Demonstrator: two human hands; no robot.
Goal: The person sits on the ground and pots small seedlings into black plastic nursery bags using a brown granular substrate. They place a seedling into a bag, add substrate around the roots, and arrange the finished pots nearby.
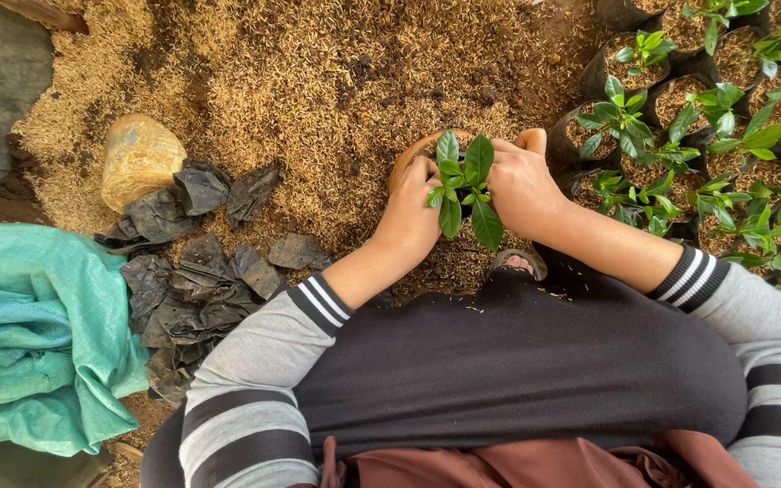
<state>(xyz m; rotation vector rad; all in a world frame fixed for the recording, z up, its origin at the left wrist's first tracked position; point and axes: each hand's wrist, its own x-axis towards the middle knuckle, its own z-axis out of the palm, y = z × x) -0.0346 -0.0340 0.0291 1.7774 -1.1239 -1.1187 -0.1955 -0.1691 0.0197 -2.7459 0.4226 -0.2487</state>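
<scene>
Cupping a green seedling (463,185) in its round pot (406,155) near picture centre: left hand (411,217) at 8 o'clock, right hand (522,185) at 3 o'clock, both curled around, touching. Bagged seedlings (680,136) crowding at 3 o'clock, crumpled black bags (193,271) heaped at 9 o'clock on husk litter.

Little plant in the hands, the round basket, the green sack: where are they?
Seedling (465,185), head view, on its leaves.
Woven basket (140,158), head view, on its side.
Green sack (33,334), head view, on its folded cloth.
</scene>
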